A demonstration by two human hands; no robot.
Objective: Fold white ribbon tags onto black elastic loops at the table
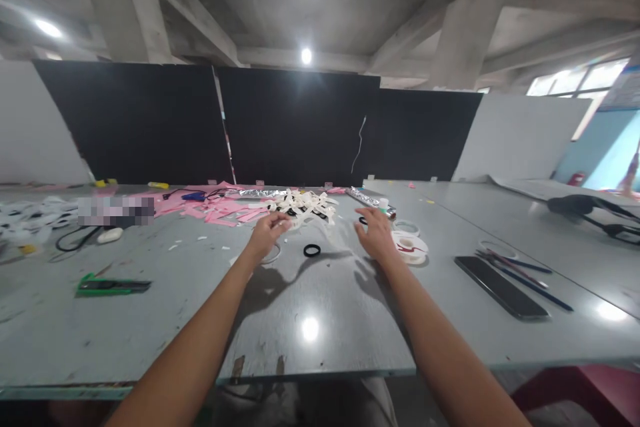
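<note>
My left hand [270, 237] is over the table with thumb and fingertips drawn together, at the near edge of a pile of cream-white strips [305, 203]. From its fingertips a thin, pale strip [331, 235] seems to run right, smeared by motion; its shadow falls on the tabletop. My right hand [374, 233] hovers with its fingers apart, holding nothing I can see. A black ring [312, 251] lies on the table between my hands. Under my left hand is a pale ring [271, 254], partly hidden. Beside my right hand sits a white spool [413, 248] with red marks.
A green box cutter [113, 285] and a white mouse [110, 235] lie left. Pink strips [215, 210] spread behind. Right are a dark phone [500, 287] and several pen-like tools [530, 273]. A foil-like strip [367, 197] and small bottle [383, 204] stand behind my right hand. Black panels [300, 127] close off the back.
</note>
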